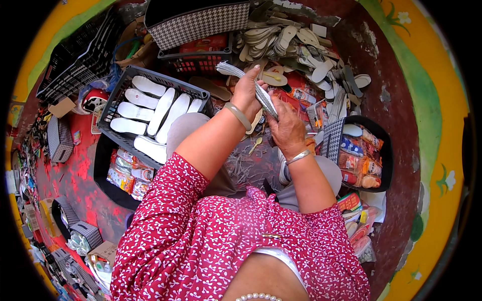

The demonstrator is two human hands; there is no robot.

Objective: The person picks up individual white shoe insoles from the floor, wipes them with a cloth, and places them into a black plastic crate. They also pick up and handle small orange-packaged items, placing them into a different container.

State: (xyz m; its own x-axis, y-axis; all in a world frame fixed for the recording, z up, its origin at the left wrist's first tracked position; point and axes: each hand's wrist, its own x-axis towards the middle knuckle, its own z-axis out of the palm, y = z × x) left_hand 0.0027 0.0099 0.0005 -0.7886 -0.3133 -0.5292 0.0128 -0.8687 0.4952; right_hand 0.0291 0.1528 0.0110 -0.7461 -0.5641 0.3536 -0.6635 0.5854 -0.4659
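A thin bundle of grey-white insoles [229, 68], seen edge-on and slightly bent, is held up over my lap. Around its middle my left hand [245, 93] is closed. My right hand [288, 126] grips the nearer end, its fingers partly hidden behind the bundle. To the left, beside my knee, a dark plastic crate [116, 96] carries several white insoles [135, 111] laid flat in rows. Beyond my hands lies a large heap of loose insoles [287, 39], some stacked and some scattered.
A black bin of packaged goods [382, 142] stands by my right knee; another bin [104, 163] sits below the crate. At the back are a houndstooth box [198, 26] and a red-filled crate [196, 64]. A yellow spoon-shaped piece [255, 144] and string scraps [246, 168] lie between my legs.
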